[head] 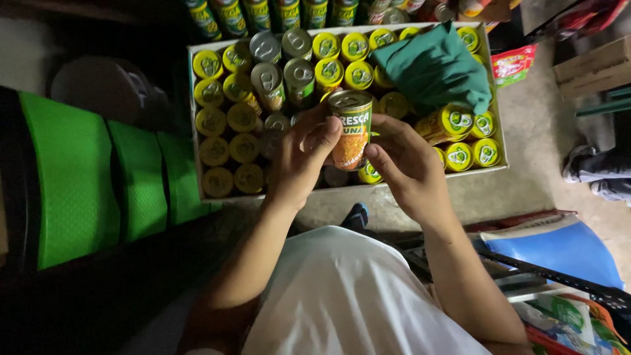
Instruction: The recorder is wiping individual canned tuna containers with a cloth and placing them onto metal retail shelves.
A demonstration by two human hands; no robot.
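The picture is dim in many places. The brightest spot is the box of cans (342, 72), and the light seems to fall from above it. The shiny can tops there show small white glints. Left of the box it gets very dark, almost black, and things there are hard to make out. Below the box, the white shirt (355, 296) looks pale and a bit soft. The lower corner of the box lies in shadow. Far from the box, at the edges, lines bend a little and look blurry.

Cloth (434, 66) on cans (230, 125) — in box (194, 131)
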